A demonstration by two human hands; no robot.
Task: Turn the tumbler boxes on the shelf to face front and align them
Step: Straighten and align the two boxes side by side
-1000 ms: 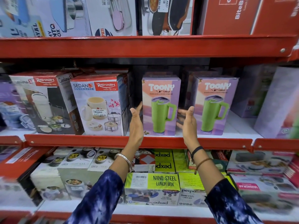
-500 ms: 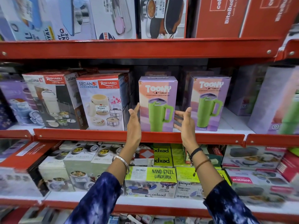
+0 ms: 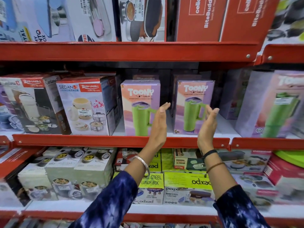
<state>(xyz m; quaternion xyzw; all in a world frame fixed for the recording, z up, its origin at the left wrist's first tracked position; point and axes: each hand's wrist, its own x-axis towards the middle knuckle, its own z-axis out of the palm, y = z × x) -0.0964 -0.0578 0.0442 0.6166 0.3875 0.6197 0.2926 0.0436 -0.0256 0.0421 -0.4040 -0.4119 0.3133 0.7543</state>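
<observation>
Both hands shifted right — lunch-pack box (image 3: 85, 106) leftward.

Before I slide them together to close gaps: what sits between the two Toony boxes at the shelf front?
Nothing on the shelf: white shelf floor shows between left box and right box. Only the left hand crosses it in the head view.

Pink-lilac tumbler box (image 3: 140, 107); red shelf (image 3: 115, 141)

2 Toony tumbler boxes (image 3: 140, 107) (image 3: 194, 106) upright on red shelf (image 3: 115, 141), fronts forward, gap between.
</observation>
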